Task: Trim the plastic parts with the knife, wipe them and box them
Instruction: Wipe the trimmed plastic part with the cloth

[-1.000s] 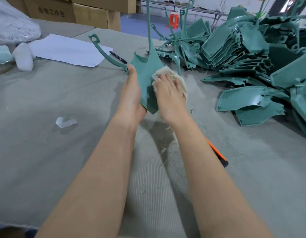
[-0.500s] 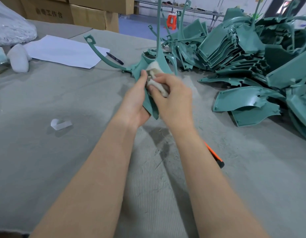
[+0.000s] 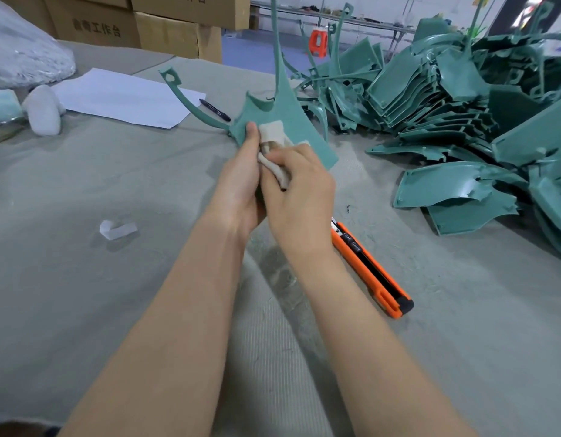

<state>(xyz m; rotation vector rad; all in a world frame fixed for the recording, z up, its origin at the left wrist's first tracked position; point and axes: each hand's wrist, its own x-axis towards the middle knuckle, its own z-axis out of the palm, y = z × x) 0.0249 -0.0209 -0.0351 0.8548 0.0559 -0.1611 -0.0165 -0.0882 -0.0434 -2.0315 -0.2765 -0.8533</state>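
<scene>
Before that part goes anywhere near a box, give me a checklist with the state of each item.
1. Part held firmly: the left hand grips the green part. Ok.
2. Cloth on the part: the right hand holds the cloth against its face. Ok.
3. Knife out of the hands: the knife lies on the table. Ok.
4. Blade retracted: its tip is too small to read. Cannot tell.
5. Part wiped all over: its far side is hidden. Cannot tell.
6. Open box ready: only the cardboard boxes at the back show, and their tops are cut off. Cannot tell.
</scene>
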